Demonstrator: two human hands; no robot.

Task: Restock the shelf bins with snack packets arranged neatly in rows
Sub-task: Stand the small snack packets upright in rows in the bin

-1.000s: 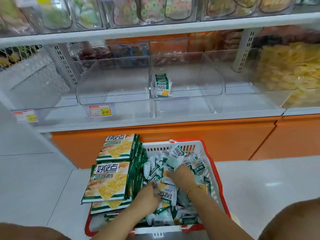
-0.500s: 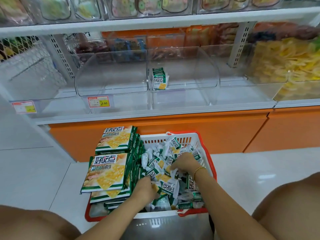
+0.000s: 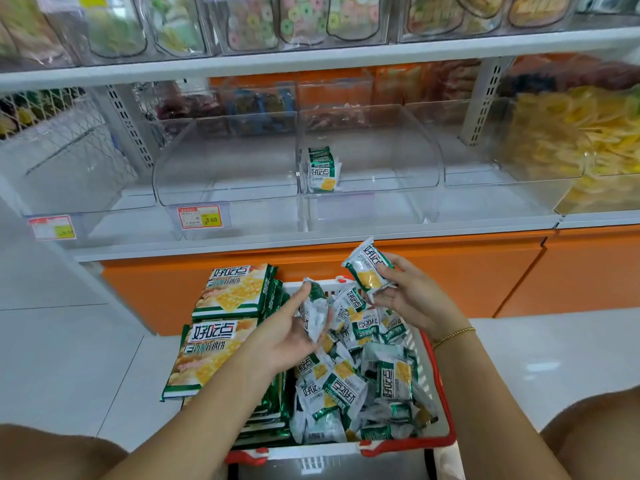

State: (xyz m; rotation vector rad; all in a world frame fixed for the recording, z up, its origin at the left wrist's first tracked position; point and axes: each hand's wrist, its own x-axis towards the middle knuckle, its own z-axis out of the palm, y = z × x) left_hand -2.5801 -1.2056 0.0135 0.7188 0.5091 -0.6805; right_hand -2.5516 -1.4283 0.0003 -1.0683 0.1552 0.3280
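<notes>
Basket (image 3: 408, 446), red-rimmed with white slatted walls, on the pale tiled floor (image 3: 69, 341) in front of the shelving.

- Right part of the basket: a loose heap of small green-and-white snack packets (image 3: 346, 393), lying at all angles.
- Left part: flat printed cartons (image 3: 232, 292) of the same brand, stacked. The upper ones overhang the basket's left edge.
- Left hand (image 3: 287, 330): palm turned up above the heap, thumb and curled fingers closed around one crumpled packet (image 3: 317, 313).
- Right hand (image 3: 412, 296): raised above the basket's far rim, thumb and fingers pinching a second packet (image 3: 369, 268) printed side up. A gold bead bracelet (image 3: 453, 336) is on that wrist.
- Middle clear bin (image 3: 381, 147) on the lower shelf: a short row of packets (image 3: 322, 169) standing upright against its left wall.
- Between the hands and that row: the bin's low transparent front wall and the white shelf edge, with an orange base panel (image 3: 450, 271) below.
- Neighbouring clear bin (image 3: 225, 161) to the left: a red-and-yellow price tag (image 3: 199, 216) on its front. Another tag (image 3: 52, 227) hangs further left.
- Right bin (image 3: 571, 133): piled with yellow crisps.
- Upper shelf: clear containers of coloured ring sweets (image 3: 294, 22).
- Person's knees at both lower corners.
</notes>
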